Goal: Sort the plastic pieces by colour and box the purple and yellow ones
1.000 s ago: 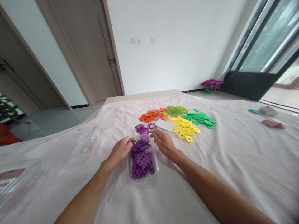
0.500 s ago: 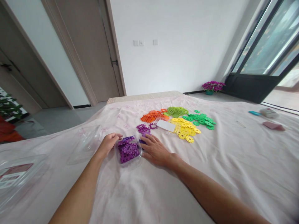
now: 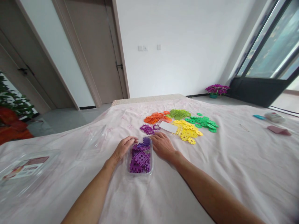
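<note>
A clear plastic box [image 3: 127, 166] holds a heap of purple lattice-shaped plastic building pieces [image 3: 141, 158], with darker violet pieces [image 3: 146, 141] at its far end. My left hand [image 3: 126, 147] is closed at the box's far left corner, thumb and fingers together on the rim. At the far right corner, my right hand [image 3: 162, 145] has its fingers bent against the box; its fingertips are partly hidden. Just beyond lie more loose purple pieces [image 3: 147, 129].
Past the box are piles of orange [image 3: 155, 118], light green [image 3: 178, 114], yellow [image 3: 188, 129] and green flower-shaped discs [image 3: 205, 122]. A clear case with a white card [image 3: 168, 127] lies among them. Clear lids [image 3: 30, 168] lie at left. A pink cloth [image 3: 279, 130] lies at right.
The box has shifted right and turned straighter. My right hand has drawn in to its far corner, and the dark violet pieces it was touching now show at the box's far end.
</note>
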